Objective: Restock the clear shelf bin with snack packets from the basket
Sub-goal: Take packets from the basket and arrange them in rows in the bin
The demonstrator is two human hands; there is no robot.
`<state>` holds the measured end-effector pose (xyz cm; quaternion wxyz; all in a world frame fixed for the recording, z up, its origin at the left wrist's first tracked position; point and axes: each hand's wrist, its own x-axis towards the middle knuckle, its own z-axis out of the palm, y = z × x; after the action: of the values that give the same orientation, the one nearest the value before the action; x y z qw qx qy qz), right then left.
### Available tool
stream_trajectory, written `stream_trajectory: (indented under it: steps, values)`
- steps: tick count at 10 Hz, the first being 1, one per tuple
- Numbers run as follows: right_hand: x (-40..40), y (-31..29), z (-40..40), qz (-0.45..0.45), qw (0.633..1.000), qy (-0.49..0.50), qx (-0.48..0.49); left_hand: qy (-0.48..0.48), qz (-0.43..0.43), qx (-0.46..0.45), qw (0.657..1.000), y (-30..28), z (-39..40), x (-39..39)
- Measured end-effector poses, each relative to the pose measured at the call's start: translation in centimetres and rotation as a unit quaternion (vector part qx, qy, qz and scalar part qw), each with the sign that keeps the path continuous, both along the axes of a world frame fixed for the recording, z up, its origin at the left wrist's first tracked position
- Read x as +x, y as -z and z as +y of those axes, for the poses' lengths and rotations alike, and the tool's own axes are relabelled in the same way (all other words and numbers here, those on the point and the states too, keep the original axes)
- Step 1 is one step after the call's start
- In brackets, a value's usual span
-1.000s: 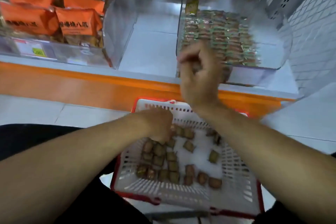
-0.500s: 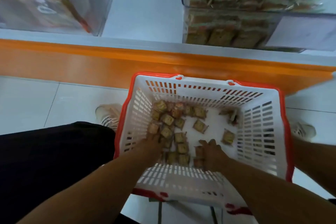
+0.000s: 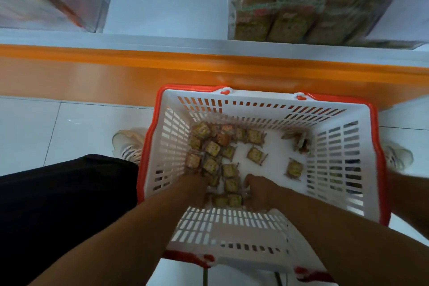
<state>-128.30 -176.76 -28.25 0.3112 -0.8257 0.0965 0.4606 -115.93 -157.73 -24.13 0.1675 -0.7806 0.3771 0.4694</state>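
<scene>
Here both hands (image 3: 222, 189) reach among basket (image 3: 343, 160) packets (image 3: 212, 147).

Clear shelf bin (image 3: 325, 7) at 1 o'clock cut by top edge, contents blurred; left hand (image 3: 195, 189) fingers buried among snack packets (image 3: 228, 170).

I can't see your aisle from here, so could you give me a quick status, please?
Left hand and right hand both down among the snack packets in the basket; grip unclear. Clear shelf bin partly stocked. Nothing in the way.
</scene>
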Motion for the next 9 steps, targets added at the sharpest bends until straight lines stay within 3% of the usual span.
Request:
stream_trajectory:
  steps: [1,3,4,5,6,7,8,9]
  values:
    - [0.9,-1.1,-1.2,0.023,0.999,0.044,-0.005,-0.027,0.032,-0.045,0.998,1.1,0.5,0.2]
    - [2.8,-1.8,0.7,0.003,0.999,-0.036,0.041,-0.118,0.083,-0.082,0.986,2.0,-0.1,-0.5]
    - [1.8,-0.7,1.5,-0.003,0.998,-0.051,-0.039,-0.118,0.116,-0.082,0.983,2.3,-0.7,-0.9]
    - [1.1,-0.7,1.7,0.012,0.996,-0.076,-0.042,-0.121,0.117,-0.086,0.982,2.7,-0.9,-1.6]
    - [1.1,-0.9,1.8,-0.021,0.999,-0.035,-0.005,-0.143,0.127,-0.106,0.976,3.0,-1.3,-2.1]
    - [0.6,-0.6,2.1,-0.008,0.970,0.209,0.126,-0.203,0.140,-0.132,0.960,3.3,-1.4,-2.4]
    - [-0.3,-0.8,2.2,-0.019,0.990,0.125,0.070,-0.254,0.157,-0.146,0.943,3.5,-1.2,-2.8]
    - [-0.5,-0.7,2.1,0.026,0.958,0.265,0.111,-0.246,0.148,-0.161,0.944,3.7,-0.8,-3.1]
